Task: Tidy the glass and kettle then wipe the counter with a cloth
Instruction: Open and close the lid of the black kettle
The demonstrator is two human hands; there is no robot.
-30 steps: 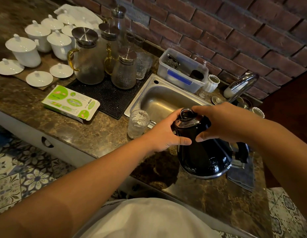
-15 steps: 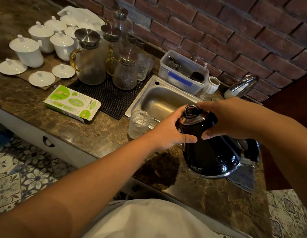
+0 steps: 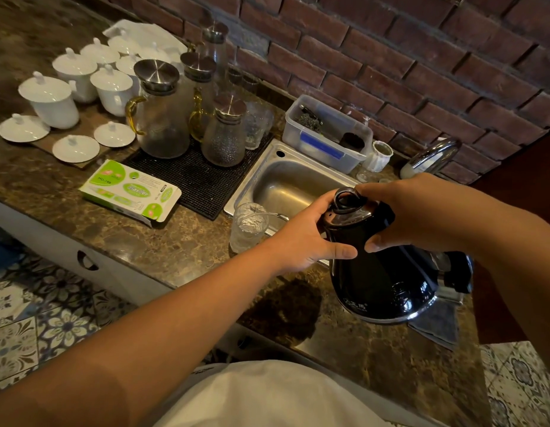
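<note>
Both hands are on the black kettle, which sits tilted near the front right of the brown stone bench, just in front of the steel sink. The left hand wraps the kettle's upper left side, its thumb pressed across the front of the body and its fingers curled up by the lid. The right hand covers the top from the right, thumb pointing toward the left thumb, its fingers closed over the lid area near the ring-shaped knob. The kettle's base rim rests over the edge of a dark grey cloth that lies on the bench under and to the right of it.

A clear ribbed glass stands upright at the sink's front left corner, just left of the left hand and not touching it. Farther left lies a green and white box, beside a black mat carrying glass jugs with metal lids. White lidded cups stand behind on the far left. A clear plastic tub sits behind the sink against the brick wall.
</note>
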